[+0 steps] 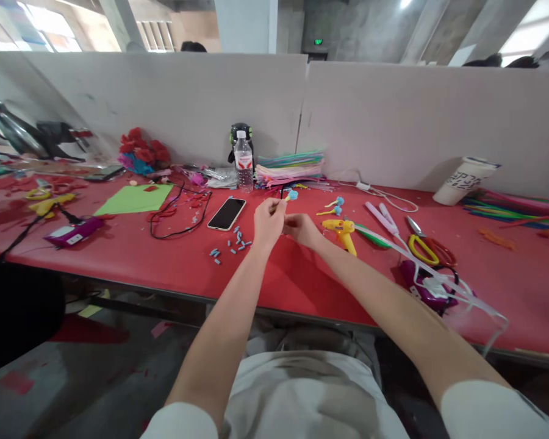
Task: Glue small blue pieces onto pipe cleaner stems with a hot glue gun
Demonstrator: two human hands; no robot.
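Observation:
My left hand (pixel 269 221) is closed in a pinch on a small blue pipe-cleaner flower (pixel 292 195), whose fluffy head shows beyond the fingertips. Close beside it on the right, my right hand (pixel 304 230) has its fingers pressed together; whatever they hold is too small or hidden to tell. Two similar blue flowers with yellow stems (pixel 337 210) lie to the right of the hands. Nearer to my right forearm is a yellow glue gun (pixel 341 230). Several short blue-grey pieces (pixel 238 238) are scattered left of my left hand.
A phone (pixel 227 213) and a water bottle (pixel 244 163) are left of the hands. Pipe-cleaner bundles (pixel 290 169) lie at the back by the partition. Scissors (pixel 423 247), a pink-handled tool (pixel 383 218), a purple box (pixel 427 285) and a white cup (pixel 465 180) are rightward.

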